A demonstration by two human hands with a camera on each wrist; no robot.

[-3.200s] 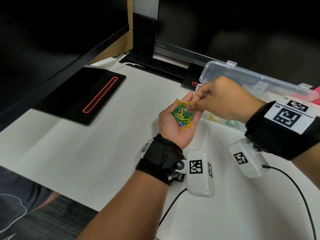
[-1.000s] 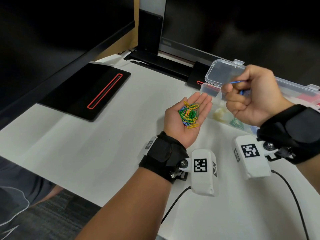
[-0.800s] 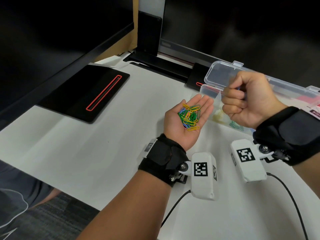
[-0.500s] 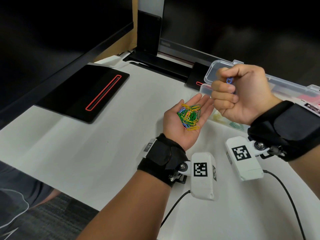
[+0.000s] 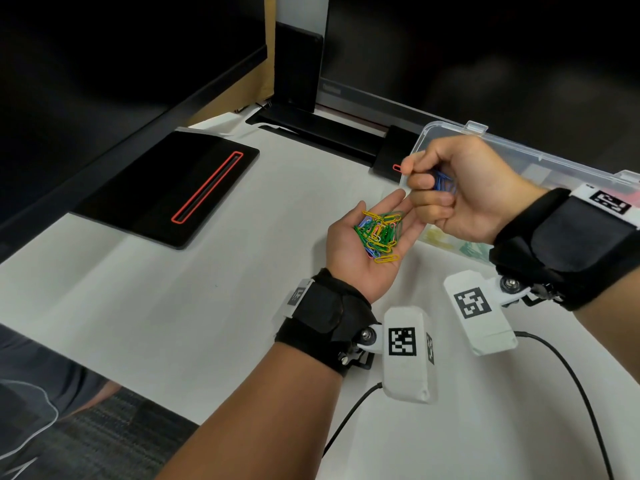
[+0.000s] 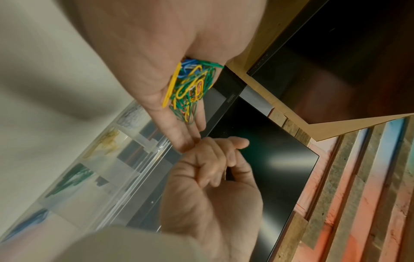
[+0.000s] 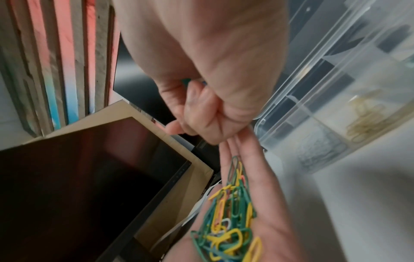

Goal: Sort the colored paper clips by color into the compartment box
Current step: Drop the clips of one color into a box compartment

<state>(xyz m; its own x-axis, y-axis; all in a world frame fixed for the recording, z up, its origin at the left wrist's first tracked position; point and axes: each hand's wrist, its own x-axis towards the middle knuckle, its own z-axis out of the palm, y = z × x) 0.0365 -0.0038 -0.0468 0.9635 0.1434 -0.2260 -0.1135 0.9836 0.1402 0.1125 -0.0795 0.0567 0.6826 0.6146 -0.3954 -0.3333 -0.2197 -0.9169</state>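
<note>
My left hand [image 5: 349,261] lies palm up and flat over the white table, carrying a loose pile of green, yellow, blue and orange paper clips [image 5: 379,235]. In the left wrist view the pile [image 6: 190,88] sits in the hollow of the palm. My right hand [image 5: 464,199] is curled just past the left fingertips, touching them, and holds a few blue paper clips [image 5: 442,181] inside its fingers. Behind it stands the clear compartment box [image 5: 540,157] with its lid open. Yellow and green clips show in separate compartments [image 7: 363,117].
A black monitor base with a red-edged slot [image 5: 166,188] lies on the table at the left. Another monitor stand [image 5: 311,133] and dark screens fill the back. Wrist-camera cables [image 5: 571,379] trail over the near right of the table.
My right hand has come down and left from above the box to the left fingertips. The blue clip pinched at its fingertips is now tucked inside the curled fingers. The left hand stayed put.
</note>
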